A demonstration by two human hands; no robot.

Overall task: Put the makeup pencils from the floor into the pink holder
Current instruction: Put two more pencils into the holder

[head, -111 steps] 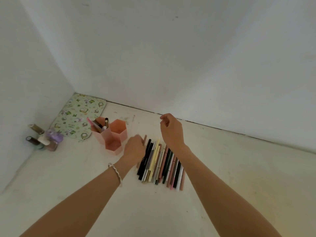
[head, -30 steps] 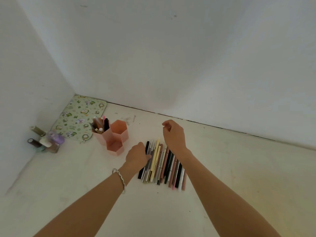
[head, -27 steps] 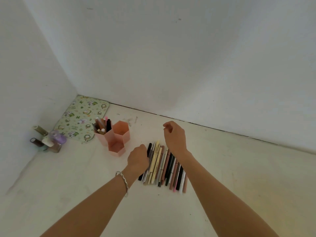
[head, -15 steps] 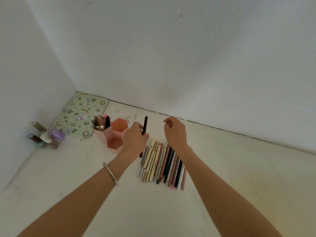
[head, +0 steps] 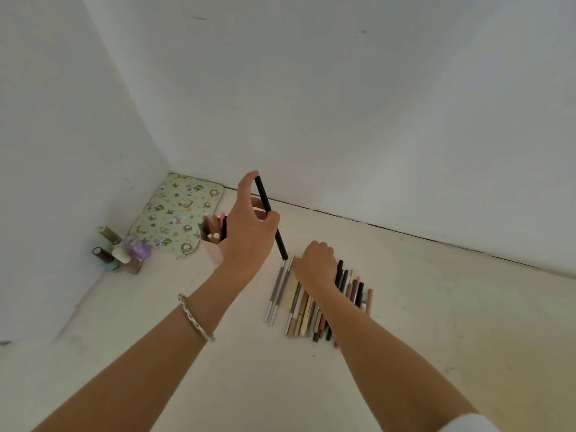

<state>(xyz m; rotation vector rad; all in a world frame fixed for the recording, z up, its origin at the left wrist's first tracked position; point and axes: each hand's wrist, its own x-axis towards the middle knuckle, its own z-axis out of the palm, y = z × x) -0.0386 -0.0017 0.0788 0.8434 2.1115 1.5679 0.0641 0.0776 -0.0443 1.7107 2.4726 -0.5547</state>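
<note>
The left hand (head: 246, 235) is raised above the floor with its grip closed on a long, thin black makeup pencil (head: 270, 218), pinched between thumb and fingers about midway along the shaft. The pencil is tilted, its upper end against the index fingertip and its lower end pointing down toward the row of pencils on the floor. A silver braided bracelet (head: 196, 318) circles the left wrist.

The right hand (head: 316, 265) rests palm down on the far end of the row of slim makeup pencils (head: 307, 305), fingers curled; whether its grip has hold of any pencil cannot be told. The pencils lie side by side on the pale cream floor (head: 436, 307), in black, grey, beige, brown and pink. Two grey ones sit slightly apart at the left edge of the row.

Just behind the left hand, and partly hidden by it, stands the pink plastic holder (head: 213, 251). Its visible compartment holds several upright pencils in brown, pink, white and black. Other compartments are hidden behind the hand.

Further left, a green floral-patterned mat (head: 179, 213) lies in the corner of the white walls, and a cluster of small bottles (head: 120, 249), one purple, stands against the left wall.
</note>
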